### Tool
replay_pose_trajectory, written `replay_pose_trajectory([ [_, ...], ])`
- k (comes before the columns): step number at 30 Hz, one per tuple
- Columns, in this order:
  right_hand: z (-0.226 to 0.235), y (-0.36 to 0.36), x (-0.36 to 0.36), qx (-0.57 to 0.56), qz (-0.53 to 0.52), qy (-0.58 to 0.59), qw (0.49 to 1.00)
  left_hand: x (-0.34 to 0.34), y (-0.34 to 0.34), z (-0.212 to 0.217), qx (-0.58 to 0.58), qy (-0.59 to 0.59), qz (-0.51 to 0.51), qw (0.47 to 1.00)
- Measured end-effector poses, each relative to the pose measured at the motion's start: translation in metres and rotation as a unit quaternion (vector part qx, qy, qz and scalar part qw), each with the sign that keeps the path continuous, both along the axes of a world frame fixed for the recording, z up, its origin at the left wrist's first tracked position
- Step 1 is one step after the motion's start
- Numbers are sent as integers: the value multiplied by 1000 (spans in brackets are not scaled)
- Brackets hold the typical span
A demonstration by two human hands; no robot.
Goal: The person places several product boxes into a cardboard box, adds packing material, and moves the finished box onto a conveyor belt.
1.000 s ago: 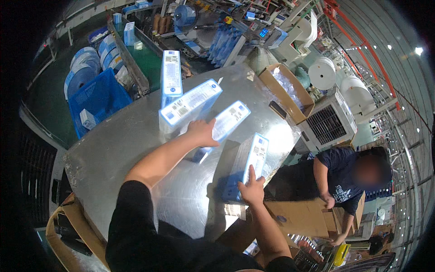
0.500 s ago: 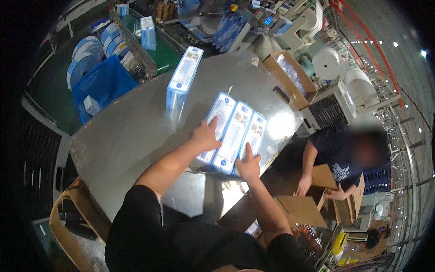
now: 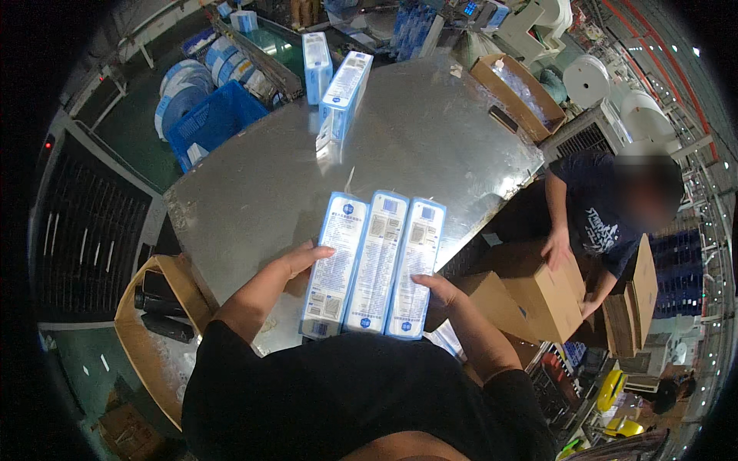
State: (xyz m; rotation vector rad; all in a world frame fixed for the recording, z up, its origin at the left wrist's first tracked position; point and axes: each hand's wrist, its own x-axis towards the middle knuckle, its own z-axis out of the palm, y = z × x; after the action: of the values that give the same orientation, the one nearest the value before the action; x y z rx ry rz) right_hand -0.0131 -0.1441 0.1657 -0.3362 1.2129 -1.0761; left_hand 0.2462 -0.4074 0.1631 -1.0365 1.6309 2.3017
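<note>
Three slim blue-and-white packs stand pressed side by side close to my body: a left pack, a middle pack and a right pack. Their narrow printed sides face up. My left hand presses the outer side of the left pack, its thumb lying on top. From the other side my right hand clamps the right pack, thumb over its upper edge. The row is squeezed between both hands at the near edge of the metal table. My lower fingers are hidden.
Another upright pack stands on the far table, with a second pack by the green conveyor. A blue crate sits beyond the left edge. At right, a co-worker handles a cardboard box.
The three packs have come toward my body, between my hands. Another pack has appeared at the conveyor's end. The co-worker's box has turned and shifted.
</note>
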Motion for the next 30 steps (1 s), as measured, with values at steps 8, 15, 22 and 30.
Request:
replay_pose_trajectory([
  [8,168,116,-67,-179,-69,323,927,-69,128,96,-50,329,-4,943],
  [15,253,298,-90,-86,8,329,940,-76,282,84,-101,296,-193,930],
  [22,59,339,-58,114,113,623,766,26,261,30,-225,48,158,960],
  [30,-71,337,-1,250,324,652,638,179,166,-15,-427,-6,426,797],
])
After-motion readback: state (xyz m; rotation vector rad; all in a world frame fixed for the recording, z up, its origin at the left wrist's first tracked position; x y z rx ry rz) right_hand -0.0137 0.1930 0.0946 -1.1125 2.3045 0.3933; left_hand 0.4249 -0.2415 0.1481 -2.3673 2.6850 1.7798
